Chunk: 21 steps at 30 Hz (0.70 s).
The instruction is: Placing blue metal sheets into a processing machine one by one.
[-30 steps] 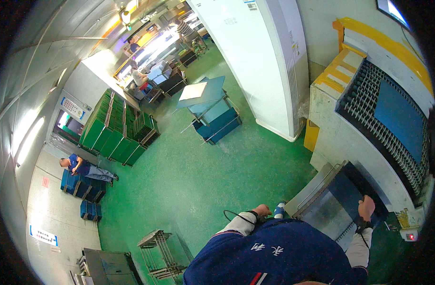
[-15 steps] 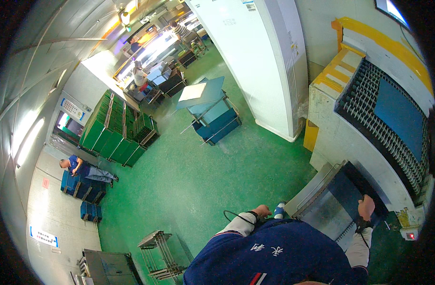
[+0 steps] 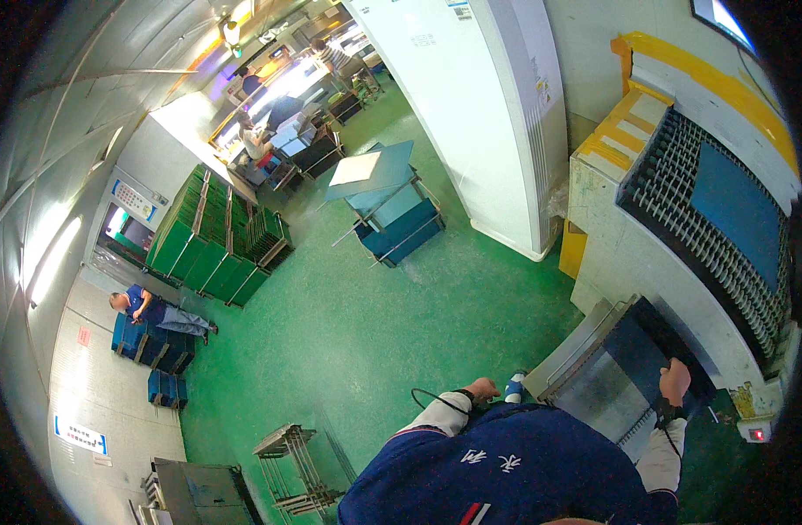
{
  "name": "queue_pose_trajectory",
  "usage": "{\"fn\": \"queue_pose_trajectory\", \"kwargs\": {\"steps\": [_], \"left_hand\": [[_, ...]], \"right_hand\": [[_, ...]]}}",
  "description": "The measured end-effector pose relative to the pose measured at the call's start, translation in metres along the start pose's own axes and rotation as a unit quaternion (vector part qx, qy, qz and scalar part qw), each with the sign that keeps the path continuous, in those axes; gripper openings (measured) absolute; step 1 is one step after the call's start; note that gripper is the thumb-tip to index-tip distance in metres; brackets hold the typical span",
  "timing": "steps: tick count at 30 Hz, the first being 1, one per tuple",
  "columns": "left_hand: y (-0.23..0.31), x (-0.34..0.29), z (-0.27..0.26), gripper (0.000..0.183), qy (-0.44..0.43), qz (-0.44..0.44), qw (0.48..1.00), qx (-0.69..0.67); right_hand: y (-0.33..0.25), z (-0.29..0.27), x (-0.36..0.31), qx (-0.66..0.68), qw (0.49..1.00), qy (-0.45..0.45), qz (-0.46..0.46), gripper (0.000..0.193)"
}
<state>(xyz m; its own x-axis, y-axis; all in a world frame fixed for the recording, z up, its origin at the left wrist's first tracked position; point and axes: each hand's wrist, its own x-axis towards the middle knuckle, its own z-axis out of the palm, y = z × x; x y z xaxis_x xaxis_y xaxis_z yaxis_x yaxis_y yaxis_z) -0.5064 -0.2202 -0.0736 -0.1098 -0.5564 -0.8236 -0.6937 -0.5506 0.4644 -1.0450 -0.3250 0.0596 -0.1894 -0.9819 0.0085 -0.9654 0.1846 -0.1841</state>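
Observation:
My right hand [image 3: 675, 378] is closed over the dark blue panel [image 3: 635, 353] at the right side of a metal-framed rack [image 3: 584, 354]. What it grips, if anything, is hidden beneath the fingers. Beside my body, near the rack's left edge, is my left hand [image 3: 482, 389]. Its back faces up and its fingers are mostly hidden; no object shows in it. Black cords run from both wrists. Just past the left hand shows the tip of my blue and white shoe [image 3: 515, 386].
A machine with a slatted conveyor [image 3: 663, 175] carrying a blue panel [image 3: 738, 210] stands to my right. Ahead are a tall white cabinet [image 3: 471, 105] and a cart [image 3: 392, 219]. Green racks [image 3: 208, 236], a person [image 3: 160, 313] and a metal stand [image 3: 291, 472] are to the left.
My hands look unmoved. In the background, a person seated at the lit bench has shifted, and a dark flat piece now shows in front of them.

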Motion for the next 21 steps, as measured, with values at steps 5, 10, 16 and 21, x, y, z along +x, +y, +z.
{"fn": "queue_pose_trajectory", "kwargs": {"steps": [5, 10, 16, 21], "left_hand": [[-0.004, 0.009, 0.002, 0.036, -0.007, -0.001, 1.0, 0.011], [-0.011, 0.013, 0.005, 0.036, -0.011, -0.011, 1.0, 0.023], [-0.005, 0.006, 0.007, 0.034, 0.002, -0.001, 1.0, -0.002], [-0.007, -0.002, 0.009, 0.035, 0.013, -0.003, 0.999, -0.032]], "right_hand": [[0.003, 0.0, 0.001, -0.015, 1.0, -0.015, -0.002, 0.036], [0.001, 0.002, 0.0, -0.015, 1.0, 0.013, -0.015, 0.036], [0.004, 0.003, 0.0, -0.016, 1.0, 0.013, -0.011, 0.036], [-0.01, -0.012, -0.002, -0.014, 1.0, -0.02, -0.007, 0.036]]}}
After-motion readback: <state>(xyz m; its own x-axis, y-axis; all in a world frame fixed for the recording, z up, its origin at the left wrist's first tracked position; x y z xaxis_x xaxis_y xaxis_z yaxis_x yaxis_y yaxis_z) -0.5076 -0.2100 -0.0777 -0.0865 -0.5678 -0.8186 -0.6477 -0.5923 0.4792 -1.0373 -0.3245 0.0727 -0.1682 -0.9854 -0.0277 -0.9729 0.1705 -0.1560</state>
